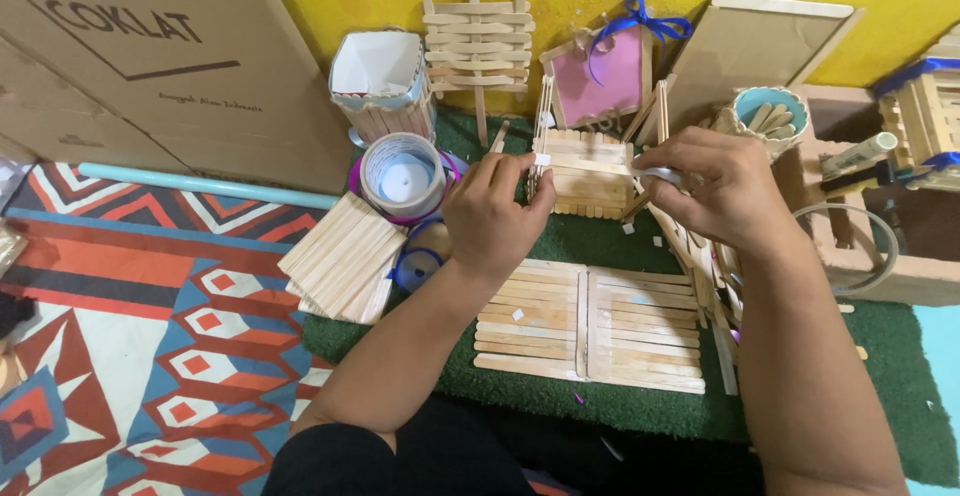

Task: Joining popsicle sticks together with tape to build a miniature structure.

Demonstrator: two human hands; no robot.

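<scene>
My left hand [492,214] pinches the left end of a pale craft stick [585,167] that lies across a small upright panel of wooden sticks [585,194]. My right hand [722,192] grips the stick's right end together with a shiny strip of white tape [652,173]. Both hands hover over a green grass mat [880,356]. Two flat stick panels [590,326] lie side by side on the mat just below the hands.
A loose stack of sticks [342,254] lies left of my left hand, by a white tape roll [402,176] and a paper-lined stick box [380,81]. A stick fence, a pink frame with blue ribbon [603,81] and cardboard lean on the yellow wall. A blue cup [768,113] holds sticks.
</scene>
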